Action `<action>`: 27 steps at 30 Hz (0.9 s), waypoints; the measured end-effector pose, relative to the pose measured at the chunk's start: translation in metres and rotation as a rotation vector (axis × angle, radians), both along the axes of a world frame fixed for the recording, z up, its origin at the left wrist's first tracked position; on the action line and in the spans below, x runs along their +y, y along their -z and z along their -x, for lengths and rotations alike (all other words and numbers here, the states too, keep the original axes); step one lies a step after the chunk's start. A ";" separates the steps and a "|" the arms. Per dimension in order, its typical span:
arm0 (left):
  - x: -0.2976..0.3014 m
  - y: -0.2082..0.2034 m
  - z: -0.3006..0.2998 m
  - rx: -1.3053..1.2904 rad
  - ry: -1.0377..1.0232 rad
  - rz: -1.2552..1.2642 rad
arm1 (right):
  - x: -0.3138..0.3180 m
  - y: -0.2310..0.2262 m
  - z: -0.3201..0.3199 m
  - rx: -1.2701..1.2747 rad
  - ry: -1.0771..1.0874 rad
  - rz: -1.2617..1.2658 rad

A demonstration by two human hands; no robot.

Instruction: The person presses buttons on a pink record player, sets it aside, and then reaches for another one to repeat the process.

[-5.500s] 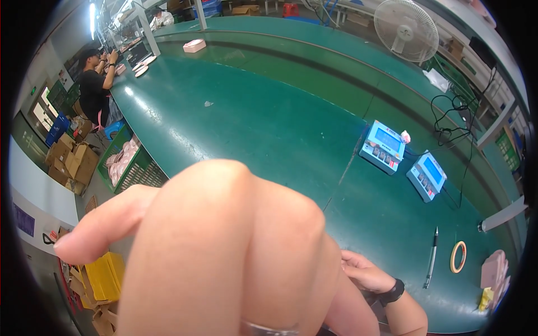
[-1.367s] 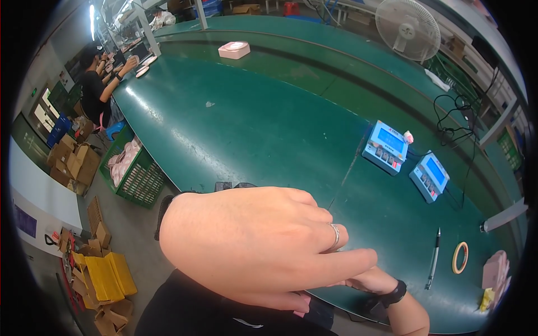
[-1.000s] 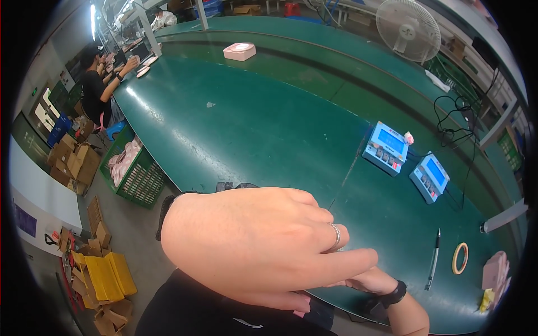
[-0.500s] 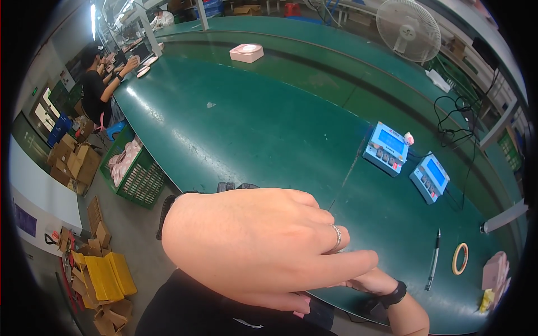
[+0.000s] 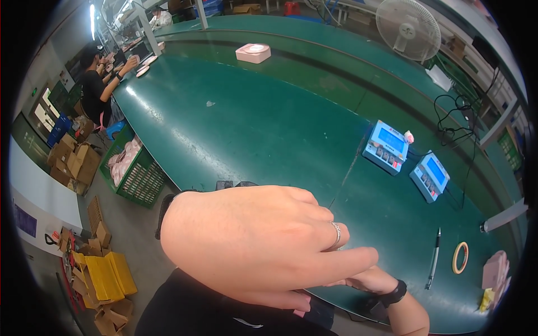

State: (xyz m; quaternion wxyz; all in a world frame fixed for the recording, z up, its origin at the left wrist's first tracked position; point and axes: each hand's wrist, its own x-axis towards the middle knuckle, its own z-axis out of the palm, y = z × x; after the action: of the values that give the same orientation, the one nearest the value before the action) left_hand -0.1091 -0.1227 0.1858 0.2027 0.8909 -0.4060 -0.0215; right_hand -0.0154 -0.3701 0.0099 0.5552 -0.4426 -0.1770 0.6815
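My left hand (image 5: 263,241) fills the lower middle, back of the hand up, a ring on one finger and a dark band at the wrist. Its outer fingers curl under while the index finger reaches over my right hand (image 5: 367,280). Whatever lies under the left palm is hidden. A bit of pink (image 5: 304,305) shows at the left thumb's tip, too small to name. The right hand, with a black wristband (image 5: 397,293), comes in from the lower right; its fingers are covered by the left hand.
Two blue counter-like devices (image 5: 386,147) with cables stand right on the green table (image 5: 269,129). A pen (image 5: 434,259), a tape ring (image 5: 460,257) and a pink item (image 5: 496,274) lie nearer. A green crate (image 5: 140,176) is left; a co-worker (image 5: 96,84) sits beyond.
The pink box on the far green strip has shifted a little to the right. My left hand has barely moved, and the right stays in place beneath it.
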 end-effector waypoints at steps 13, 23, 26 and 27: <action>0.000 0.000 0.001 0.004 -0.012 -0.022 | -0.001 0.003 0.000 0.018 -0.007 -0.007; 0.001 0.003 -0.001 0.003 -0.013 -0.006 | -0.001 0.003 -0.001 0.021 0.002 -0.013; 0.001 0.004 -0.002 0.002 -0.015 0.000 | 0.000 0.002 -0.002 0.024 -0.001 0.005; 0.001 0.004 -0.003 0.000 -0.015 0.003 | 0.000 0.002 -0.002 0.024 -0.001 0.014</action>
State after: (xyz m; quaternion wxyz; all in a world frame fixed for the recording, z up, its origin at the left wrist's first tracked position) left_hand -0.1063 -0.1218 0.1820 0.2043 0.8935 -0.3994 -0.0194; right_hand -0.0138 -0.3698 0.0082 0.5538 -0.4382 -0.1659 0.6884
